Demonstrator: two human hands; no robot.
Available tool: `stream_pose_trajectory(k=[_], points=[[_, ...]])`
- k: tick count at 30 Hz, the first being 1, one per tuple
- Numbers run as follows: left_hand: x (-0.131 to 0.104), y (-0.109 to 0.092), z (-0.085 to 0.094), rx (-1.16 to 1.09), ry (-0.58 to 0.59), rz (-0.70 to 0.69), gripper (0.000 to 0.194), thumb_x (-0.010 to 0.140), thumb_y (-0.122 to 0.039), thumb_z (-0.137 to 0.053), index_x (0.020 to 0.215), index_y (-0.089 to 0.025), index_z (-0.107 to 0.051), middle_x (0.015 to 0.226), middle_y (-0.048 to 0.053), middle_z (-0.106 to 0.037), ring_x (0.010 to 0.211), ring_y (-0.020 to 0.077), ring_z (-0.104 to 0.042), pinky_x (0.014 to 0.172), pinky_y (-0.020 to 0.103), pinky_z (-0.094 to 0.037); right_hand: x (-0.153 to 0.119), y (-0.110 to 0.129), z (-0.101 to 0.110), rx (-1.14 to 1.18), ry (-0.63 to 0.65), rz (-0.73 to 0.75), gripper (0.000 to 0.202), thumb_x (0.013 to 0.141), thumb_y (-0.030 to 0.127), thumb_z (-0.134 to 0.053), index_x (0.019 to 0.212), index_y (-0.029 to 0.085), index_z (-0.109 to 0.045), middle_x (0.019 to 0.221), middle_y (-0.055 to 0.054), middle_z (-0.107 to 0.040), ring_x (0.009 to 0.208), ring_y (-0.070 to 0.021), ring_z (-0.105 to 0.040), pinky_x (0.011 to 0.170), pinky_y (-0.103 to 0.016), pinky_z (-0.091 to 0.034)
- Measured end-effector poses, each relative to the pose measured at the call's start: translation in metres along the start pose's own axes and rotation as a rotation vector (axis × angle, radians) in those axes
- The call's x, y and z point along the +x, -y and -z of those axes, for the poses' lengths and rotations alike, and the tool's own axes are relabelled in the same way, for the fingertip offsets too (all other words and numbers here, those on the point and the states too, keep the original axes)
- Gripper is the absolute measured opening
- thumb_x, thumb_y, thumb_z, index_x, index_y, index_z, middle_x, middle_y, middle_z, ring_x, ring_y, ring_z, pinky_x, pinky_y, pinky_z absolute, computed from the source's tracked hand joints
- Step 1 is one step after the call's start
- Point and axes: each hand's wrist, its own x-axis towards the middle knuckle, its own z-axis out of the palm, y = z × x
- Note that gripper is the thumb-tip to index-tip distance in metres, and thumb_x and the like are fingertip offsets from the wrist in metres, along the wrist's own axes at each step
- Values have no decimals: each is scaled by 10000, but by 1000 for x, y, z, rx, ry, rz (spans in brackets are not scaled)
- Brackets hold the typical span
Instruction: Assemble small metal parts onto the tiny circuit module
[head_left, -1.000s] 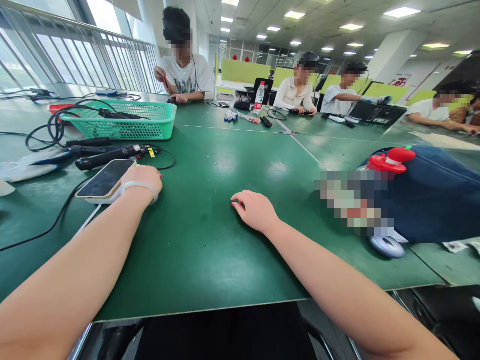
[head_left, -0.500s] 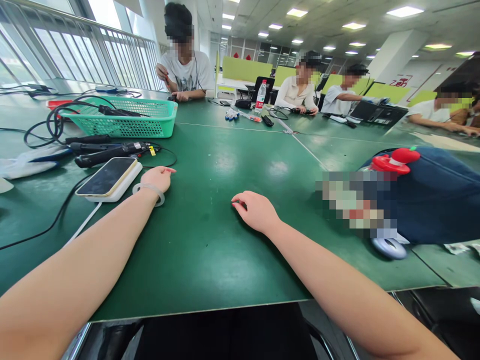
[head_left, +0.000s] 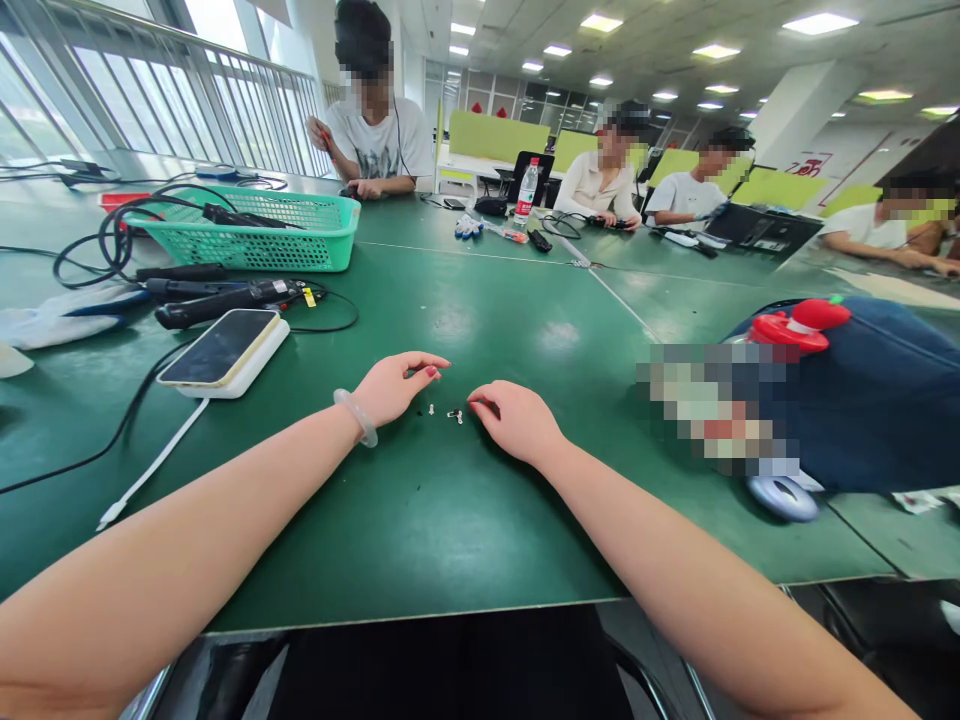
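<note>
Several tiny black and white pieces [head_left: 456, 414] lie on the green table [head_left: 420, 520] between my hands. My left hand [head_left: 397, 385] is just left of them, its fingers stretched out and apart from the thumb, holding nothing visible. A clear bangle [head_left: 358, 418] circles that wrist. On the other side, my right hand [head_left: 514, 418] rests on the table with curled fingers and the thumb near the fingertips. Anything between those fingertips is too small to make out.
At the left are a phone [head_left: 221, 347] on a white block, black cabled tools [head_left: 225, 303] and a green basket [head_left: 277, 240]. A dark blue bag [head_left: 885, 400] and a lilac ring [head_left: 784, 497] lie at the right. Several people sit across the table.
My left hand has moved right, from beside the phone to near my right hand. The tiny pieces now show on the table between them. My right hand has barely moved.
</note>
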Motion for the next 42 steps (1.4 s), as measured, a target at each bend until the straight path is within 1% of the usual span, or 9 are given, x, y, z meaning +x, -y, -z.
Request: stream_pose_trajectory(k=[7, 11, 15, 19, 22, 25, 30, 34, 42], points=[[-7, -6, -20, -372, 188, 31, 357, 824, -360, -528, 1090, -139, -618, 971, 88, -670, 877, 170, -599, 841, 333, -440, 0, 3, -2, 16, -11, 103, 192, 863, 289, -540, 984, 206, -663, 895, -34, -629, 844, -147, -563, 762, -270, -428], [-5, -6, -17, -302, 98, -17, 320, 808, -348, -554, 1034, -139, -639, 978, 84, -678, 946, 184, -596, 899, 337, -418, 2, 6, -7, 27, -1, 177, 202, 865, 273, -541, 1016, 212, -661, 981, -41, -637, 921, -157, -557, 840, -286, -424], [-1, 1, -10, -108, 27, -9, 306, 827, -346, -514, 1028, -156, -644, 970, 69, -695, 921, 174, -609, 877, 314, -428, 4, 6, -10, 68, 4, 187, 125, 843, 210, -563, 911, 203, -667, 927, -27, -647, 883, -144, -558, 814, -276, -424], [-1, 3, -9, 17, 15, 61, 315, 840, -369, -481, 1027, -177, -646, 920, 53, -710, 821, 165, -617, 757, 296, -462, 3, 2, -5, 171, -6, 100, 45, 796, 217, -612, 807, 205, -654, 800, 0, -635, 750, -119, -545, 702, -248, -415], [-2, 0, -11, 7, 37, 87, 280, 845, -339, -475, 990, -171, -645, 947, 57, -702, 703, 130, -595, 677, 273, -470, 3, 0, -3, 324, -1, -24, 54, 785, 231, -602, 772, 211, -651, 698, 30, -629, 638, -102, -532, 634, -234, -409], [-2, -3, -13, -89, 62, 105, 219, 851, -276, -473, 956, -156, -623, 976, 61, -685, 593, 83, -557, 621, 249, -477, 3, -2, -3, 514, -39, -116, 62, 762, 228, -599, 771, 206, -657, 713, 31, -663, 646, -102, -573, 666, -237, -442], [-3, -5, -18, -326, 136, 135, 149, 835, -216, -536, 945, -140, -602, 722, 34, -665, 677, 111, -629, 692, 266, -512, 5, -4, -5, 723, -71, -184, 112, 729, 243, -607, 799, 192, -677, 764, 3, -695, 711, -125, -626, 718, -264, -479], [-4, -6, -21, -467, 168, 146, 164, 798, -203, -611, 946, -133, -602, 764, 39, -674, 730, 128, -658, 734, 294, -529, 5, -2, -4, 704, -77, -198, 132, 730, 250, -597, 800, 193, -692, 766, 1, -702, 702, -125, -619, 712, -263, -473], [-6, -11, -22, -478, 217, 186, 168, 812, -176, -597, 976, -135, -593, 790, 46, -687, 741, 141, -678, 682, 268, -546, 4, 1, -3, 656, -126, -199, 152, 753, 312, -588, 751, 201, -690, 751, 4, -698, 697, -132, -605, 683, -254, -456]])
